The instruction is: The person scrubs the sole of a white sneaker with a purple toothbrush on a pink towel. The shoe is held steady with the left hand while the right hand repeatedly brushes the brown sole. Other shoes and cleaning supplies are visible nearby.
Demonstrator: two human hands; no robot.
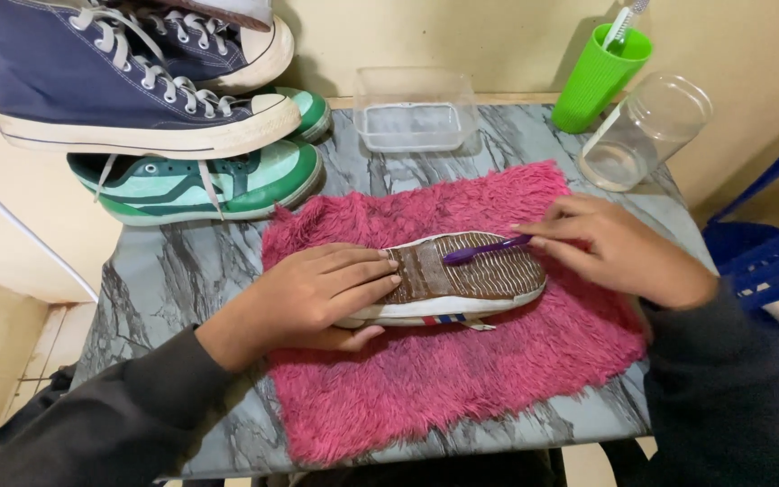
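Shoe: a white sneaker lies sole-up on its side in the middle of the fluffy pink mat, brown ribbed sole facing the camera.
Left hand: the left hand is pressed flat over the heel end, fingers spread on the sole and thumb tucked under the edge, pinning it down.
Right hand: the right hand pinches a purple toothbrush, its head resting on the sole.
Table: grey marble-look top, mat takes up most of it.
Back left: navy high-tops stacked on green sneakers, pretty close to the mat's corner.
Back middle: clear plastic tub, just behind the mat.
Back right: green ribbed cup with a brush in it, next to a clear jar tipped on its side.
Right edge: blue plastic chair, tight against the table.
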